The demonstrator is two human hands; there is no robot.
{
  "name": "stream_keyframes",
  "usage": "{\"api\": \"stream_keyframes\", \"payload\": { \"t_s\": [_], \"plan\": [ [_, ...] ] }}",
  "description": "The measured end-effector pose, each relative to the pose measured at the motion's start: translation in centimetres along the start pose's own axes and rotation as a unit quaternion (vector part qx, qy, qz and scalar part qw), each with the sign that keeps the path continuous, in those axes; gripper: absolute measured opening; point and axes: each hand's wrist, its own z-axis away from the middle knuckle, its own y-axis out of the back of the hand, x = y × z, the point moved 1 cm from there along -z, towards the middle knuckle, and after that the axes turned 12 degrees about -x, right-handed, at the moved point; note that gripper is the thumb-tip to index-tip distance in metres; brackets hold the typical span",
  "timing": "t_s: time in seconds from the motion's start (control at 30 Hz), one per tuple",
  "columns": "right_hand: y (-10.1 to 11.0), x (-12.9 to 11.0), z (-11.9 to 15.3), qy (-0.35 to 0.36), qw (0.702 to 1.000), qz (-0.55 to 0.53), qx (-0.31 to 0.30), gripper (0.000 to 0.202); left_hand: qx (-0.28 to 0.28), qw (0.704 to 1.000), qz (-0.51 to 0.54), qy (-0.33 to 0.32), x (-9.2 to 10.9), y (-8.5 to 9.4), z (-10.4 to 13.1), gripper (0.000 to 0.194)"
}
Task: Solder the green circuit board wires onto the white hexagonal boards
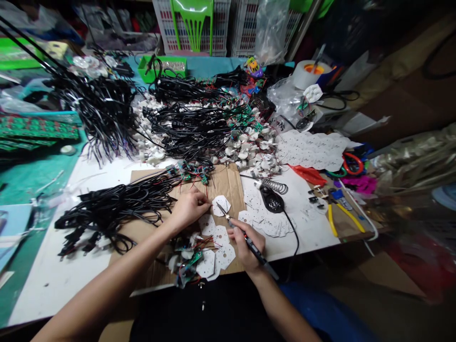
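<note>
My right hand (pixel 248 241) grips a soldering iron (pixel 251 244) with a dark handle, its tip resting over a white octagonal circuit board (pixel 221 206). At the left edge of that board, my left hand (pixel 190 207) has its fingers pinched together. A thin red wire (pixel 207 191) runs down to its fingertips from the small green circuit boards (pixel 192 172) above. More white octagonal boards (pixel 225 256) lie in a loose row below, partly overlapping. Beside them is a cluster of wired green boards and white parts (pixel 188 266). Cardboard (pixel 231 178) lies under the work.
Black cables (pixel 121 204) spread to the left, with larger cable heaps (pixel 192 126) behind. To the right are a black round holder with a metal coil (pixel 272 197), stacked white board sheets (pixel 313 149) and yellow-handled pliers (pixel 344 216). A green bin (pixel 162 69) stands at the back.
</note>
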Motion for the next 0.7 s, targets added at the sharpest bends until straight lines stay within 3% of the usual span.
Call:
{"api": "stream_keyframes", "payload": {
  "t_s": [0.2,0.3,0.43,0.5,0.57,0.6,0.7],
  "plan": [
    [0.2,-0.5,0.0,-0.018,0.999,-0.009,0.041,0.027,-0.003,1.000,0.000,-0.012,0.7,0.0,0.4,0.008],
    [0.3,-0.3,-0.1,-0.024,0.999,-0.004,0.037,0.028,0.017,1.000,0.008,-0.021,1.0,1.2,1.0,0.017],
    [0.4,-0.1,0.0,-0.028,0.999,-0.011,0.027,0.029,0.112,0.993,0.037,0.020,-1.2,5.9,1.6,0.027],
    [0.4,-0.1,0.1,-0.031,0.999,-0.014,0.030,0.029,0.174,0.978,0.059,0.095,-3.6,9.2,1.3,0.035],
    [0.4,-0.1,0.0,-0.030,0.999,-0.016,0.029,0.029,0.251,0.952,0.004,0.176,-6.1,12.2,0.5,0.030],
    [0.4,-0.2,0.0,-0.028,0.999,-0.016,0.027,0.029,0.253,0.942,-0.035,0.216,-7.3,13.4,-0.1,0.027],
    [0.3,-0.2,-0.1,-0.021,0.999,-0.017,0.025,0.028,0.161,0.937,-0.107,0.289,-9.4,14.7,-2.0,0.037]
  ]
}}
